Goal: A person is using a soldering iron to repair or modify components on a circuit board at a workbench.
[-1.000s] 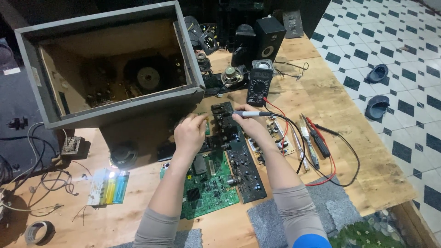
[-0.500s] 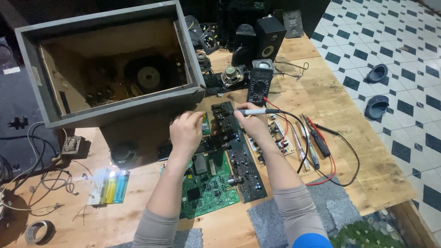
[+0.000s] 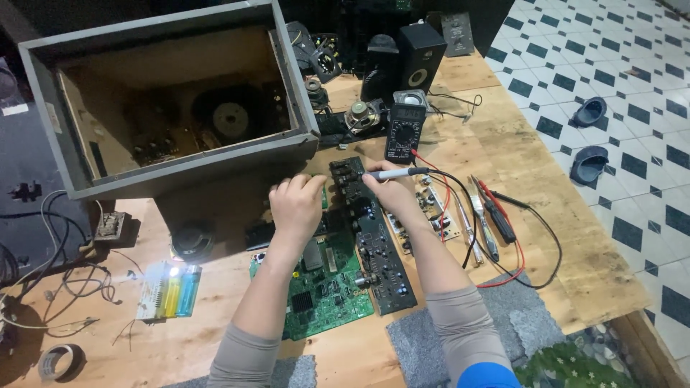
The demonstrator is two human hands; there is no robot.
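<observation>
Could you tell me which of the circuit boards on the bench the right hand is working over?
The long dark board with knobs; the right hand sits on its far end. The green board lies left, the pale board right.

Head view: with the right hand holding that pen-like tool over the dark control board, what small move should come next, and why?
Probably lower the tool tip onto the dark control board: the right hand holds it just above the board's top end, while the left hand steadies the green circuit board alongside.

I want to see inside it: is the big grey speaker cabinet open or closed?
Open. The grey speaker cabinet lies with one panel off, showing its bare wooden inside and the round back of a speaker driver.
</observation>
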